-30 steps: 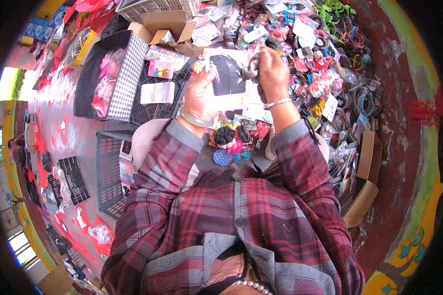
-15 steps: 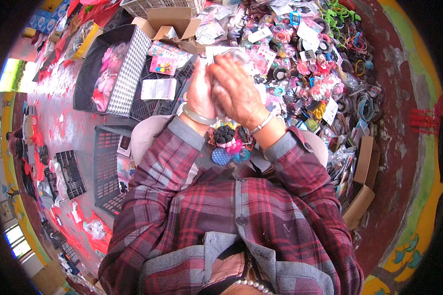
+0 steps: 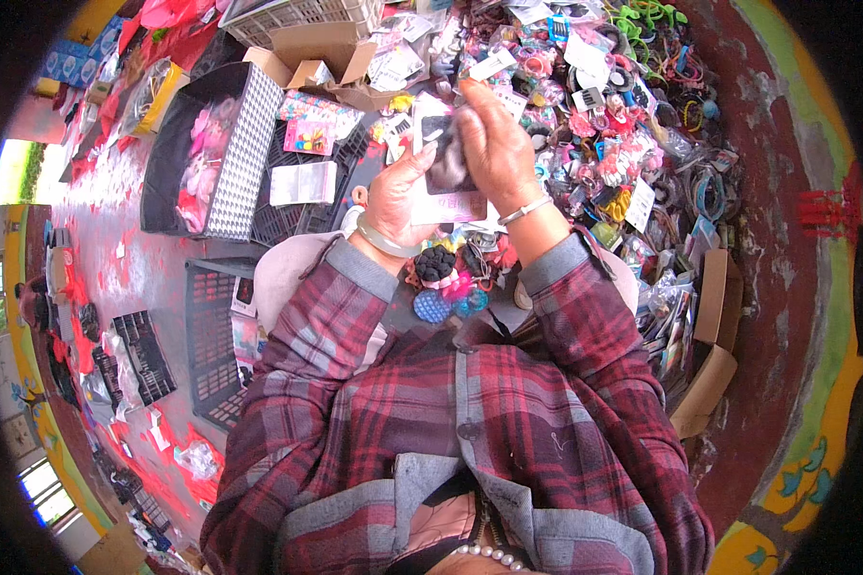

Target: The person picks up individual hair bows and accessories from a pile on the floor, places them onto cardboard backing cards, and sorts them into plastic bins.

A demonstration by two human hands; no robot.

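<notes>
A heap of hair ties and clips (image 3: pixel 633 125) fills the far right of the scene, and a black crate (image 3: pixel 302 206) with small packets on it sits to the far left of my hands. Just near my wrists lies a small cluster of dark and pink hair pieces (image 3: pixel 446 273).

Between those, in the middle, I hold a white backing card (image 3: pixel 441 196) with a dark fuzzy hair piece (image 3: pixel 448 158) on it. My left hand (image 3: pixel 400 196) is closed on the card's left edge and underside, thumb on its face. My right hand (image 3: pixel 494 149) lies flat over the dark piece, fingers pressing it; I cannot tell whether they pinch it.

I judge the card light and bendy, so I should grip its edges, not its middle. The fuzzy piece looks soft and squashy, unlikely to slip or break.
</notes>
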